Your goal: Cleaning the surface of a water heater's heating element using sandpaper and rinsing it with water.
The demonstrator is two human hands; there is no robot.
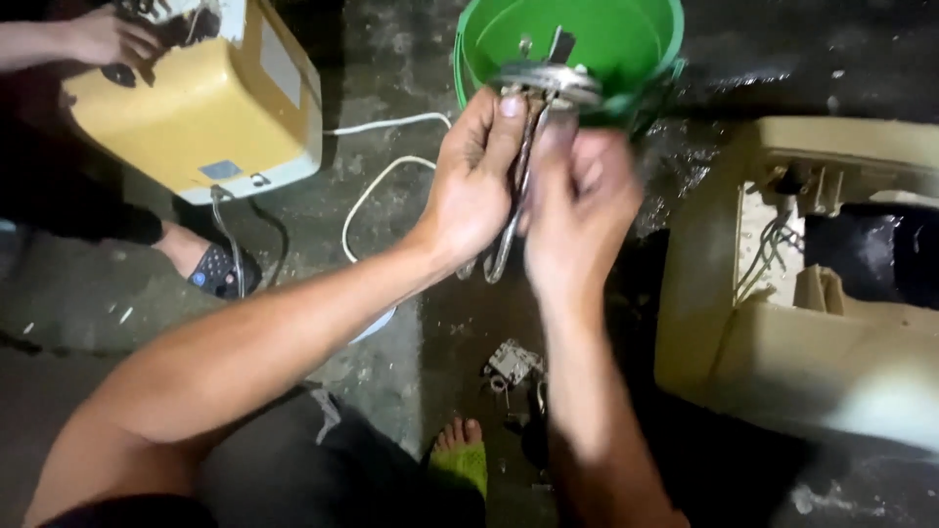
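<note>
- Two hands hold one metal heating element (523,147) upright over the green bucket (646,49), its round flange at the rim, likely so drips or scale fall inside.
- Left hand (474,186): grip pinching the element's tubes just under the flange, steadying it.
- Right hand (577,210): blurred against the tubes; I cannot tell its grip.
- Another person's hand (103,39) rests on a yellow heater casing (196,117) nearby on the floor.

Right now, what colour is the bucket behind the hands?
Green bucket, plain, no pattern; the head view shows it.
</note>
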